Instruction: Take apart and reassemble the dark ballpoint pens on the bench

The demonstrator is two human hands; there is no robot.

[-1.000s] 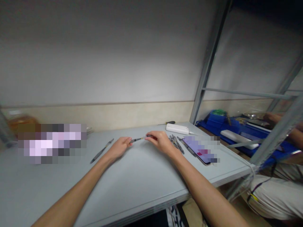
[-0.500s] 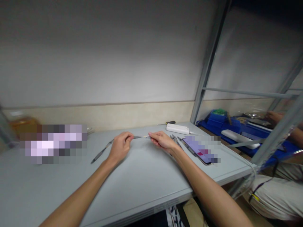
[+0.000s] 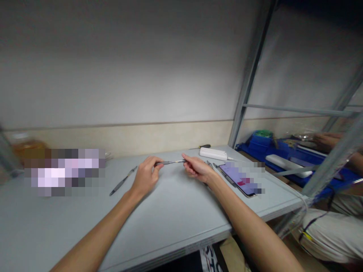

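Between my two hands a slim grey pen (image 3: 171, 162) lies level, a little above the table. My left hand (image 3: 146, 173) pinches its left part between thumb and fingers. At the other end, my right hand (image 3: 197, 168) grips the tip with thumb and bent fingers; that end is partly hidden. Another grey pen (image 3: 121, 183) lies slanted on the table, just left of my left hand. To the right of my right hand, more pens (image 3: 226, 175) lie beside a phone (image 3: 239, 179) with its screen lit.
A white power strip (image 3: 213, 153) and a screwdriver (image 3: 205, 146) lie at the back of the grey table (image 3: 159, 226). A bottle (image 3: 25, 145) stands at far left beside a blurred-out patch. Beyond the metal post (image 3: 252, 75), another person's hands (image 3: 326, 140) are over a blue surface.
The pen's thin bright section between my hands has given way to a longer grey barrel. My right hand has shifted slightly right, its thumb now raised more.
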